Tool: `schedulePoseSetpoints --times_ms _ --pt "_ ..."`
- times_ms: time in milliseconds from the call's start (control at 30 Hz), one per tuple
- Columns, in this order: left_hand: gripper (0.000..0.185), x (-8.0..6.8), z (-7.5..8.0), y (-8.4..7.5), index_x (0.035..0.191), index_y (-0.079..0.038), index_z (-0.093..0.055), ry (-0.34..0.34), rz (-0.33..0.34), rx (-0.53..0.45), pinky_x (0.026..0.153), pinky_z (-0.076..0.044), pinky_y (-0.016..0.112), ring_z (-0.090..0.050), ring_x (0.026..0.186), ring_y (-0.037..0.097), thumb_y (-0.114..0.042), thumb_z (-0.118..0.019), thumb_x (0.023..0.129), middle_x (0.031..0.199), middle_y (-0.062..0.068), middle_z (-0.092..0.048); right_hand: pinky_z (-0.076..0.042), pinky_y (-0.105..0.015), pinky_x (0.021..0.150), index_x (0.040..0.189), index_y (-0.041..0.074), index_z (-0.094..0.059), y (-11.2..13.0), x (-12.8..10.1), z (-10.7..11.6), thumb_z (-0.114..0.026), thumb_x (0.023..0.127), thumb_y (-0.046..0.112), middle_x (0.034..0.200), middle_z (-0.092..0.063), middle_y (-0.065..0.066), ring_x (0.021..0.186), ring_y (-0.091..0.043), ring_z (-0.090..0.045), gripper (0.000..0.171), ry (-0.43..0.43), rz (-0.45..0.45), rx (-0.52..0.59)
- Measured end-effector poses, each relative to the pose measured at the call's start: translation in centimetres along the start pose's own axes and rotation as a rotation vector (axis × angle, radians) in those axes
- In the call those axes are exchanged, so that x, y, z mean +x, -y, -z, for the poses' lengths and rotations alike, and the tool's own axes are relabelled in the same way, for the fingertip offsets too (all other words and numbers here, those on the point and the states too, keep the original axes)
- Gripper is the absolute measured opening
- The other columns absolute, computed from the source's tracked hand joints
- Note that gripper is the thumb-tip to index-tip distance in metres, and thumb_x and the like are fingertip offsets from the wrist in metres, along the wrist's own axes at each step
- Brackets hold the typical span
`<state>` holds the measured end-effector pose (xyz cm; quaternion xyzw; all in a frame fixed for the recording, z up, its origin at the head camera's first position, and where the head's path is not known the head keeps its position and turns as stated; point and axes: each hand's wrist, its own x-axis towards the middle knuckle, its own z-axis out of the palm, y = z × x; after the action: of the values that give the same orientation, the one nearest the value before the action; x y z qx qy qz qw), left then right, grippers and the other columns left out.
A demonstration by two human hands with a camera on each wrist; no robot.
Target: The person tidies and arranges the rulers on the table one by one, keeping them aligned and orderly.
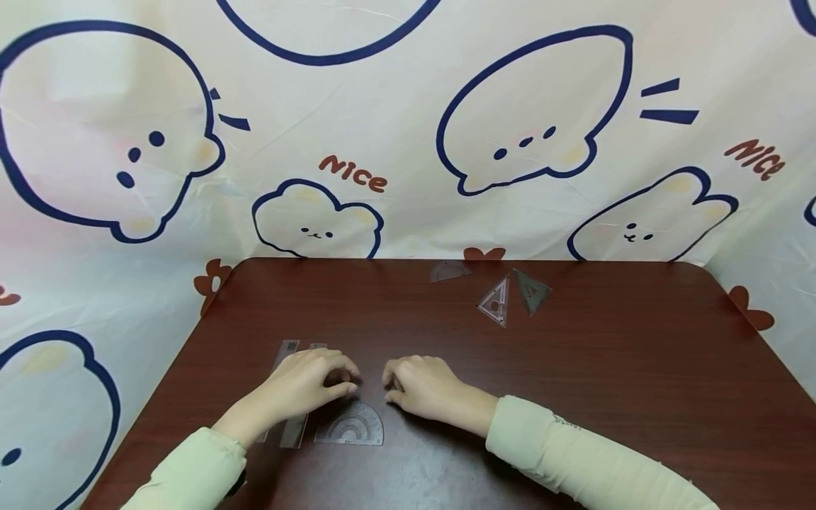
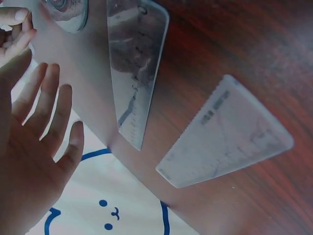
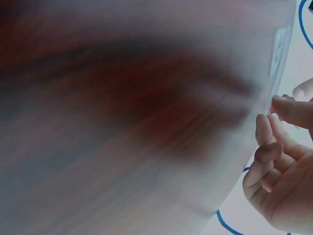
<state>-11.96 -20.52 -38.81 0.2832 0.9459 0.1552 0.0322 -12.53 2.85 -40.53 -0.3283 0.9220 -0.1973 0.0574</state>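
Note:
In the head view my left hand (image 1: 306, 382) is over two clear rulers, its fingers loosely bent with nothing between them. It hides the middle of the left ruler (image 1: 285, 348) and of the right ruler (image 1: 294, 432). In the left wrist view, both the nearer ruler (image 2: 137, 63) and the wavy-edged one (image 2: 230, 137) lie flat beside the relaxed fingers. A clear protractor (image 1: 350, 426) rests just below the left fingertips. My right hand (image 1: 423, 386) faces the left across a small gap, fingers loosely curled; the right wrist view shows this hand (image 3: 283, 181) holding nothing.
Toward the far edge of the brown table (image 1: 605, 368) lie a second protractor (image 1: 449, 271), a clear set square (image 1: 495, 302) and a darker greenish set square (image 1: 532, 290). A cartoon-printed cloth (image 1: 408, 113) hangs behind and at the sides.

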Motion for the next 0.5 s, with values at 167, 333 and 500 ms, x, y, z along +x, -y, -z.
schedulePoseSetpoints --times_ms 167,333,500 --pt "0.013 0.8 0.0 0.1 0.101 -0.026 -0.073 -0.038 0.013 0.043 0.071 -0.05 0.034 -0.062 0.086 0.008 -0.032 -0.075 0.089 0.093 -0.015 -0.065 -0.044 -0.024 0.056 0.096 0.02 -0.071 -0.9 -0.2 0.5 -0.074 0.09 0.022 0.071 -0.057 0.016 0.061 0.002 -0.05 0.007 -0.03 0.038 0.01" --pt "0.012 1.2 0.1 0.2 0.101 -0.025 -0.074 -0.037 0.02 0.035 0.072 -0.051 0.034 -0.064 0.089 0.011 -0.031 -0.074 0.09 0.096 -0.012 -0.067 -0.05 -0.027 0.064 0.098 0.02 -0.072 -1.7 -0.2 1.0 -0.072 0.092 0.021 0.086 -0.067 0.011 0.072 -0.001 -0.059 0.007 -0.059 0.057 -0.006" --pt "0.014 1.6 0.0 0.2 0.103 -0.024 -0.074 -0.037 0.027 0.033 0.079 -0.052 0.038 -0.065 0.095 0.014 -0.033 -0.071 0.092 0.101 -0.009 -0.069 -0.052 -0.03 0.067 0.102 0.017 -0.072 -2.4 -0.3 1.5 -0.071 0.093 0.021 0.094 -0.07 0.007 0.078 -0.006 -0.063 0.01 -0.085 0.059 -0.032"
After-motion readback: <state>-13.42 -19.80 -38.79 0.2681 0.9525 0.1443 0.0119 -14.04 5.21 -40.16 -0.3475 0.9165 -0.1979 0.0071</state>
